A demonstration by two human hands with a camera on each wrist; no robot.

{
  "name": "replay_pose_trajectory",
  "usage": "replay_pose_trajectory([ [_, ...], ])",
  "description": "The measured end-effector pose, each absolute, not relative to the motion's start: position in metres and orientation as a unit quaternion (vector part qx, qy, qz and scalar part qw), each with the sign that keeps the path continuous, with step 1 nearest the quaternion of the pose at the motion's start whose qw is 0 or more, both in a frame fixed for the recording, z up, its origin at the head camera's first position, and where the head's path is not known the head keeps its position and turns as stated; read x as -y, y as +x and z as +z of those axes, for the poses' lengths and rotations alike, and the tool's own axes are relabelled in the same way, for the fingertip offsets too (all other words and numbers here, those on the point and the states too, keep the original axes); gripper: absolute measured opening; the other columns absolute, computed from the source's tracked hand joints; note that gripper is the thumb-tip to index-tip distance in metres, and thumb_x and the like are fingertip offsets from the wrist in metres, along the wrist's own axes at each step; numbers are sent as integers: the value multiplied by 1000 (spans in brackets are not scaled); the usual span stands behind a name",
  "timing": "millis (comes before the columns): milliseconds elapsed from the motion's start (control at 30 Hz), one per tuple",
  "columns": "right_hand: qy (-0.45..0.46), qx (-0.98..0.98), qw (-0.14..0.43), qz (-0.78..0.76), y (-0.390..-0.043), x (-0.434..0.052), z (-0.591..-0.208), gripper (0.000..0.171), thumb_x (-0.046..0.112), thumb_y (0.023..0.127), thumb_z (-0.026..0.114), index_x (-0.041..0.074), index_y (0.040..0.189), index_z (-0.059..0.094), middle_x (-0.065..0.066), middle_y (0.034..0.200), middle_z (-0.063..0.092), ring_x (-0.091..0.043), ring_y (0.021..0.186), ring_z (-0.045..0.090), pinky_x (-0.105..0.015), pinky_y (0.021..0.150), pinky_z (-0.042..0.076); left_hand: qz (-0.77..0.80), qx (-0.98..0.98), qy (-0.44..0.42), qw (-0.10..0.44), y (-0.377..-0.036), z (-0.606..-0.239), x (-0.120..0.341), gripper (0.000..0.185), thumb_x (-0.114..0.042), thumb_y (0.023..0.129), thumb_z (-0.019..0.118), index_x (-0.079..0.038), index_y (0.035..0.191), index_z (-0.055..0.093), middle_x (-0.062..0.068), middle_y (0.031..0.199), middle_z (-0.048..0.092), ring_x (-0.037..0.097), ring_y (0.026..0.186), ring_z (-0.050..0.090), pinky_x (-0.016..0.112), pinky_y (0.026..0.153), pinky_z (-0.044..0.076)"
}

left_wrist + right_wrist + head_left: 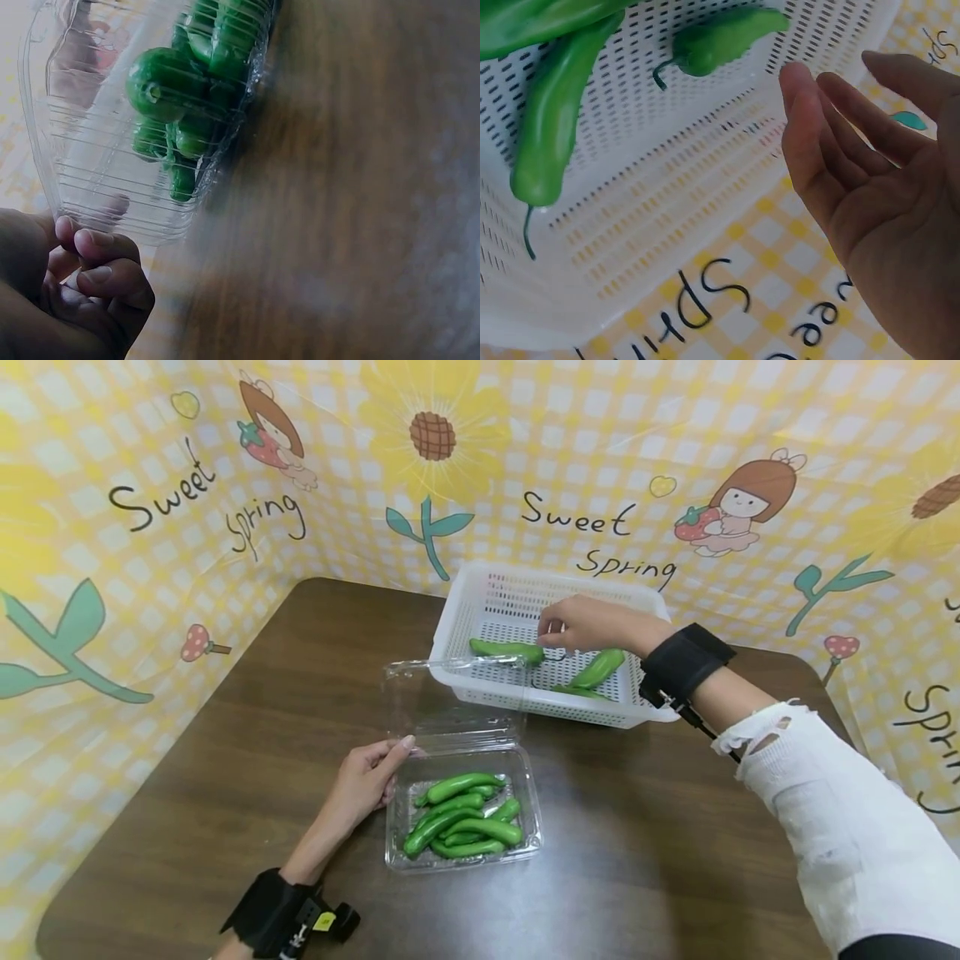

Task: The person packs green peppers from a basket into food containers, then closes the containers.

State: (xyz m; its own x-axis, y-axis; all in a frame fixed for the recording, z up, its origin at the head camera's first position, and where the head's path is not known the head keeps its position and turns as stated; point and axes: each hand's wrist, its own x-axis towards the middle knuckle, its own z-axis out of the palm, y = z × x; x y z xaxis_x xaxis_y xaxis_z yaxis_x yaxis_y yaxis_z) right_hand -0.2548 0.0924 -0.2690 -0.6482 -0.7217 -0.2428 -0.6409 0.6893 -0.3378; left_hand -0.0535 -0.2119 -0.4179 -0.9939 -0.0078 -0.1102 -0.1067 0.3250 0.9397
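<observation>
Brown table (225,760) | right hand (592,625) open, fingers loose over pepper (507,650) in white basket (480,589) | left hand (360,785) fingertips steady clear box (517,843) | pepper looks light, smooth, slippery; pinch mid-body.

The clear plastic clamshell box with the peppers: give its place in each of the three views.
Head: clear plastic clamshell box at centre bottom on the table, lid up, left hand at its left edge.
Left wrist: upper left, green peppers inside.
Right wrist: not in view; only the white basket and right hand.
Shared landmark: the green peppers.
</observation>
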Motion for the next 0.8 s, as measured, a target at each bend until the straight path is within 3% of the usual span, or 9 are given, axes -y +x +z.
replay_pose_trajectory([
  [200, -349, -887, 279, -116, -271, -88, -276, 30, 27, 101, 58, 3, 117, 66, -18, 109, 69, -21, 76, 69, -33, 67, 59, 575, -816, -36, 45, -54, -418, 212, 39, -46, 101, 53, -14, 106, 75, 0, 51, 46, 9, 42, 42, 25, 41, 40],
  [433, -284, -856, 422, -92, -283, -82, -290, 41, 36, 101, 57, 2, 124, 59, -21, 119, 65, -27, 97, 71, -36, 82, 59, 574, -817, -37, 43, -54, -418, 210, 37, -46, 101, 53, -16, 105, 75, 1, 52, 47, 9, 42, 42, 25, 41, 41],
  [800, -286, -828, 475, -82, -288, -69, -308, 34, 29, 102, 53, 2, 122, 60, -22, 114, 66, -28, 93, 71, -40, 85, 59, 569, -820, -40, 38, -55, -417, 209, 38, -46, 101, 53, -16, 105, 75, 1, 50, 46, 9, 41, 41, 26, 40, 40],
])
